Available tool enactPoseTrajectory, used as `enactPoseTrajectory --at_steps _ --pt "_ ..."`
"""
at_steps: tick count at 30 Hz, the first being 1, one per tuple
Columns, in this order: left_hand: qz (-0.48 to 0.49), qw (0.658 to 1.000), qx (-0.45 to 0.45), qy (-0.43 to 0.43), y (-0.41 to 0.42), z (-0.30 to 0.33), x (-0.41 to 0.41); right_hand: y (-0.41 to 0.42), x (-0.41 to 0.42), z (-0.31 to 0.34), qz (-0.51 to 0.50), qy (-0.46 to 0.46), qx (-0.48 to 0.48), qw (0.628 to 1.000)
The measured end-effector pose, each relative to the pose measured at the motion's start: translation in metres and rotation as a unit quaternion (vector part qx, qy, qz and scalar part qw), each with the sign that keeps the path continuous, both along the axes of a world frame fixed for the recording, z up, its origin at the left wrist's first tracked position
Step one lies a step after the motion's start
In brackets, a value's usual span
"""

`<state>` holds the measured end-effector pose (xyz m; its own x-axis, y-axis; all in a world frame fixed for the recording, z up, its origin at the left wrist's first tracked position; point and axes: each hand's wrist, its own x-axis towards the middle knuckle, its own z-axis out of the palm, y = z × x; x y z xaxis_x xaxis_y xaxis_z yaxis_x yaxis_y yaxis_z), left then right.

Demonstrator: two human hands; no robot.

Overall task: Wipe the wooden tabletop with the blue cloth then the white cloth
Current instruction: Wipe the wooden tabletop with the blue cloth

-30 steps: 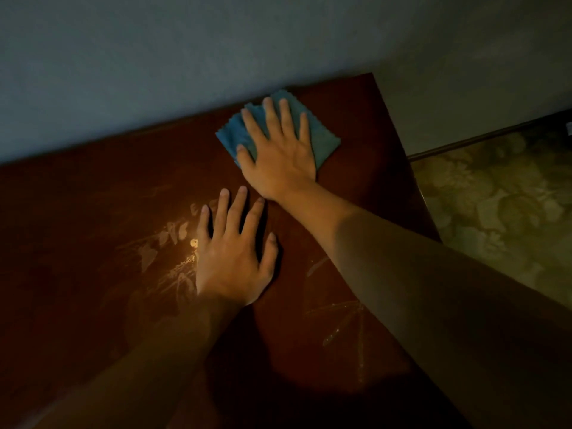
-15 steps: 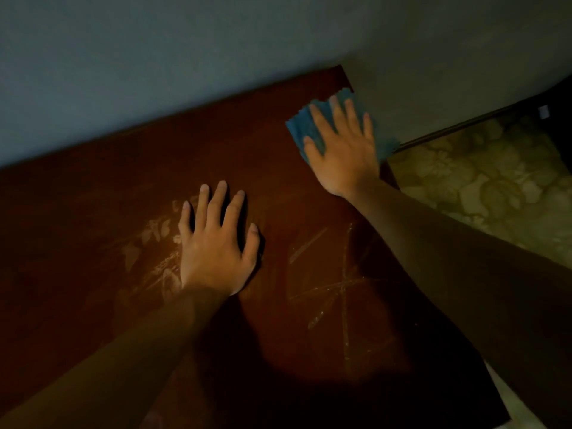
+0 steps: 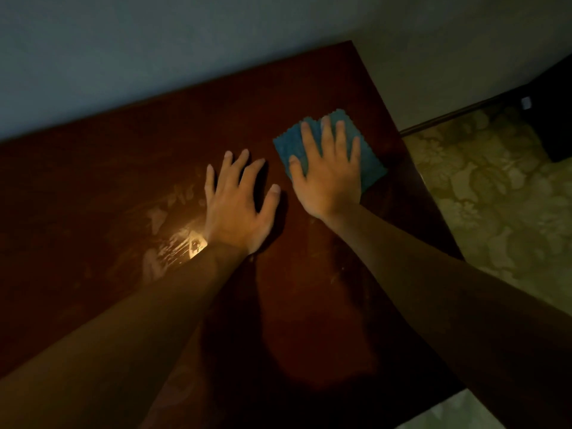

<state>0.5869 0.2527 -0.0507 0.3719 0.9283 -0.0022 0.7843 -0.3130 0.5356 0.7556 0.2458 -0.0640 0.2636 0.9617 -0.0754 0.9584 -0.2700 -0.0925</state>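
A person's right hand (image 3: 329,173) presses flat, fingers spread, on the blue cloth (image 3: 368,156), which has slid back from the table's (image 3: 117,168) far right corner, where it hung partly over the edge half a second ago, and now lies wholly on the wood just beside the right edge. The left hand (image 3: 236,205) has stayed planted palm-down and open on the table, just left of the cloth, gripping nothing; its fingers are now more splayed. The cloth is a small square of soft, matte fabric with zigzag-cut edges, doubled into at least two layers at its far corner. The table is dark reddish-brown wood with a glossy finish, marked by pale smears and streaks left of the left hand, where a bright glare catches the surface. A plain grey wall (image 3: 154,41) backs the table; right of the table lies floral-patterned flooring (image 3: 495,196).
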Motion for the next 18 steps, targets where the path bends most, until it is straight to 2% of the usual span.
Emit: enactPoseTrajectory --at_steps 4,7,13,16,18 --pt "-0.001 0.998 -0.036 -0.054 0.002 0.001 -0.007 -0.026 -0.056 0.000 0.080 -0.006 -0.042 0.996" --pt "-0.015 0.996 -0.060 -0.063 0.009 0.004 -0.013 -0.035 -0.074 -0.006 0.106 -0.014 -0.073 0.992" --pt "-0.037 0.999 0.010 0.034 -0.026 0.012 -0.036 -0.037 -0.061 -0.006 0.134 -0.005 -0.053 0.990" --pt "-0.064 0.995 0.000 0.074 -0.057 0.007 -0.043 -0.042 -0.039 -0.002 0.135 0.023 -0.028 0.990" --pt "-0.099 0.989 -0.005 0.106 -0.073 0.000 -0.044 -0.047 -0.015 0.000 0.098 0.034 -0.011 0.995"
